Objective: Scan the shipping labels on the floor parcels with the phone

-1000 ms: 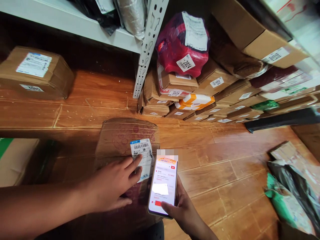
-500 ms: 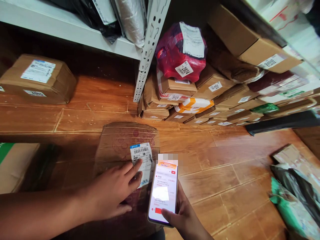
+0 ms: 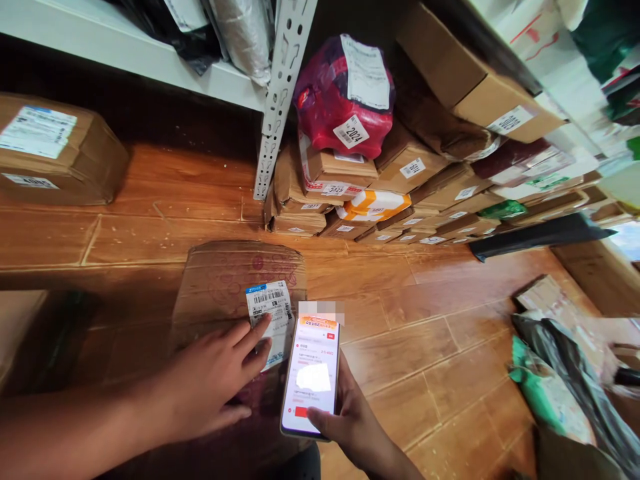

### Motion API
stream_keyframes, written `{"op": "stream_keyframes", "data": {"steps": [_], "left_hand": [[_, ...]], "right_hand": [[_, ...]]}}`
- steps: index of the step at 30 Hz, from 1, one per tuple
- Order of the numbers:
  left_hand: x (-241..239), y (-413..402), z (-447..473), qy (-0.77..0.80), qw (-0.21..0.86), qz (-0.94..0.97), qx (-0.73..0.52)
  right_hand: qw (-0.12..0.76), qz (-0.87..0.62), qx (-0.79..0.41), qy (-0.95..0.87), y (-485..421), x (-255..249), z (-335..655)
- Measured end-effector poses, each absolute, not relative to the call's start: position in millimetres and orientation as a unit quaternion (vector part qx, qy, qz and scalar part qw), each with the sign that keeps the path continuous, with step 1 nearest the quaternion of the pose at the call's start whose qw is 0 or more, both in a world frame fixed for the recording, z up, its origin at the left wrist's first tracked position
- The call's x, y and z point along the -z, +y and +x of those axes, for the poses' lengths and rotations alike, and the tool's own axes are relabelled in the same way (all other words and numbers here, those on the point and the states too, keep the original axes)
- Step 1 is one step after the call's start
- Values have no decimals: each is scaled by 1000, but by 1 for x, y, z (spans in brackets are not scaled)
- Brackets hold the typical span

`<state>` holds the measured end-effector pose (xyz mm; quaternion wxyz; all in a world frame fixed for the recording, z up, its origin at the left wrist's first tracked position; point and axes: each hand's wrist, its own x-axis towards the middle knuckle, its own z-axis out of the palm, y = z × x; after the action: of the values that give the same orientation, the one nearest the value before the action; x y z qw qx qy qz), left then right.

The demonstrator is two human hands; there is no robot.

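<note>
A worn brown cardboard parcel (image 3: 230, 280) lies flat on the wooden floor in front of me. My left hand (image 3: 210, 380) rests flat on it, fingers spread, with the fingertips on the lower edge of its white barcode label (image 3: 270, 310). My right hand (image 3: 350, 427) grips a smartphone (image 3: 311, 377) from below, thumb on the lit screen. The phone hovers just right of the label, screen facing up at me.
A stack of labelled cardboard parcels (image 3: 350, 200) topped by a red bag (image 3: 345, 100) stands behind a white shelf post (image 3: 280, 87). A large box (image 3: 55, 150) sits at the far left. Plastic mailer bags (image 3: 555, 380) lie at the right on the floor (image 3: 440, 320).
The view has swung slightly right, so everything sits a bit further left in the frame. Both hands, the phone and the parcel keep the same pose relative to each other.
</note>
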<state>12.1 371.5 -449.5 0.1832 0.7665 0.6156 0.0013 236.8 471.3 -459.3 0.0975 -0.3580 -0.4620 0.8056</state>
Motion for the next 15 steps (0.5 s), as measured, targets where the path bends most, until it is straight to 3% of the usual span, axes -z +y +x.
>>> {"op": "stream_keyframes", "data": {"steps": [15], "left_hand": [[455, 370, 17, 619, 146, 771, -4]], "right_hand": [[85, -364, -801, -468, 472, 463, 243]]}}
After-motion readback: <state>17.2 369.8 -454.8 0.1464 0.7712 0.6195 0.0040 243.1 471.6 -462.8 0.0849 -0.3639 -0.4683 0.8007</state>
